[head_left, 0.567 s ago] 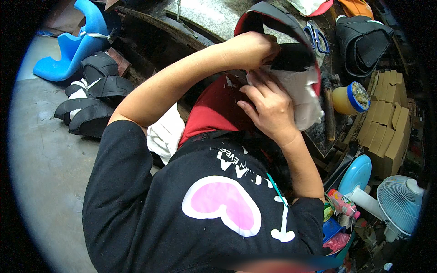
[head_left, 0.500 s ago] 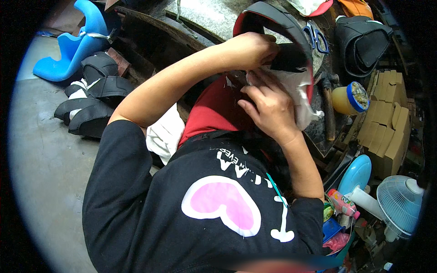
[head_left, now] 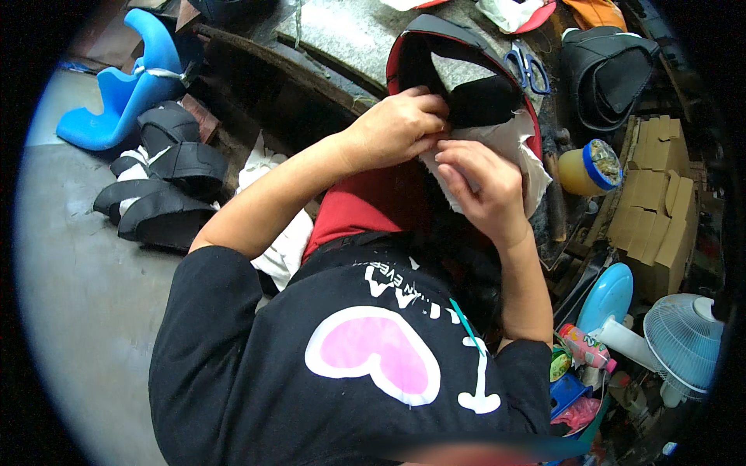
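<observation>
**Hand position at the seat cover, workshop bench**

Surface and room: a grey-topped bench occupies the 12 o'clock area. On it lie blue-handled scissors; a glue jar with a blue rim stands at 3 o'clock. Cardboard boxes sit beyond the jar, a white fan at 4 o'clock. On the concrete floor, black padded covers and a blue plastic seat shell lie at 10 o'clock.

Hand pose: the left hand is curled, its grip closed on the white fabric lining at the edge of the red-and-black seat cover, which lies between lap and bench. The right hand pinches the same lining just beside it, fingertips touching.

Change: the right hand has shifted slightly lower; the left remains clamped.
</observation>
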Demonstrator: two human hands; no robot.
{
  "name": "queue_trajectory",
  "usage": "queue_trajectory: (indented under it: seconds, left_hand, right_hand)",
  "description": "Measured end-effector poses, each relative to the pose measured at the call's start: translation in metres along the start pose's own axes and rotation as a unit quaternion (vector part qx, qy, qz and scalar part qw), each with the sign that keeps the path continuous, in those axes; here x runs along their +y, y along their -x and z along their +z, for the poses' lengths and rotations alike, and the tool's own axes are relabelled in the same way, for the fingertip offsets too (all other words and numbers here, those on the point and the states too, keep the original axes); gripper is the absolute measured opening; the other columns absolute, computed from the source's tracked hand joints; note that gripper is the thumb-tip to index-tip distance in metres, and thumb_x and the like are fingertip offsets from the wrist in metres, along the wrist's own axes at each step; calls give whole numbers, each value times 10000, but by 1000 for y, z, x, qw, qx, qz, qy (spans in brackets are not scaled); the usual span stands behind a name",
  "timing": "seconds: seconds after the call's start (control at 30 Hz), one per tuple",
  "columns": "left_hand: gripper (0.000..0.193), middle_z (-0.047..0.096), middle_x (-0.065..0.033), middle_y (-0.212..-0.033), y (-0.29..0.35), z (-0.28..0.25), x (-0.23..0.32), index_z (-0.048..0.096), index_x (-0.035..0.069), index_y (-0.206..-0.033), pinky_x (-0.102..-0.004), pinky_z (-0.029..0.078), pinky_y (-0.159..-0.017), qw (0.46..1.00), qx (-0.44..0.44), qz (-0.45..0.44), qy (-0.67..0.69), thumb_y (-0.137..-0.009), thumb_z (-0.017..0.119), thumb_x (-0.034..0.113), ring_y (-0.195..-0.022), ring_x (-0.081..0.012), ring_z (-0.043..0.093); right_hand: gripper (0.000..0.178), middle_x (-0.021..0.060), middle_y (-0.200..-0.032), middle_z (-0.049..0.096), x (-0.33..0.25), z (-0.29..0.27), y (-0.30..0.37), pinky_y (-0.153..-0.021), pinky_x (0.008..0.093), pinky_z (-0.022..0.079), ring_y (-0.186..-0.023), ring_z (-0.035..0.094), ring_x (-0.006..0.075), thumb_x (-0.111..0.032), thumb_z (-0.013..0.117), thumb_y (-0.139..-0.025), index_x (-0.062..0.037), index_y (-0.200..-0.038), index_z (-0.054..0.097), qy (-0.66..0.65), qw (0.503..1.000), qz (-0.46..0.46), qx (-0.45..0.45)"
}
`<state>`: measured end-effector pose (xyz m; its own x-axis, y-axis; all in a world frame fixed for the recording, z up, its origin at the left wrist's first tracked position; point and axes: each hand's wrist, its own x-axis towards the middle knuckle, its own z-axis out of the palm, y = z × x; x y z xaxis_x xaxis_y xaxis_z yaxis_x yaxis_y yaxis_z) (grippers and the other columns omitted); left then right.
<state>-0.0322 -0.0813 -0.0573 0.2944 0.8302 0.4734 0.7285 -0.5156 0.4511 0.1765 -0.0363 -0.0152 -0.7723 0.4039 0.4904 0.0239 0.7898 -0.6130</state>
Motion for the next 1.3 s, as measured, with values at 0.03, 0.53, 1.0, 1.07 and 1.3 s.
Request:
queue_trajectory:
  seconds: [0.03,0.53,1.0,1.07,1.3]
  left_hand:
    - [238,656,-140,-1078,-2,-2,2,714,37,-1002,-418,530,-880,1000,-12,6,-14,-779,713,118,-996,-333,619]
    - [419,646,-103,-1045,-23,-36,14,693,14,-1021,-387,502,-901,987,-115,31,-104,-843,732,391,-1014,-292,595]
    - [292,603,-113,-1016,-115,-9,61,635,43,-980,-412,533,-839,990,3,113,-80,-843,749,275,-981,-317,625]
    - [338,587,-144,-1181,-144,18,74,638,46,-1067,-403,525,-922,988,26,150,-14,-833,760,258,-1087,-336,603]
    - [637,605,-273,-1210,-217,108,90,604,15,-1267,-477,524,-957,994,-64,74,44,-831,753,455,-1129,-437,613]
  right_hand:
    - [138,141,-989,710,-3,-5,1,-775,383,572,-859,701,300,-109,741,-844,-42,-949,682,64,998,-27,7]
    - [430,88,-1246,615,80,-32,24,-984,272,456,-1105,587,127,11,551,-973,4,-1399,493,-204,909,275,239]
    - [346,98,-1132,704,10,-110,77,-909,334,515,-1013,653,187,-69,656,-935,-68,-1281,655,159,911,235,299]
    - [275,80,-1133,707,9,-135,91,-948,349,498,-1051,640,218,-39,634,-925,-83,-1184,713,280,882,243,289]
    - [364,53,-1165,687,27,-168,115,-995,387,474,-1123,596,268,48,552,-849,-156,-1058,768,413,840,270,225]
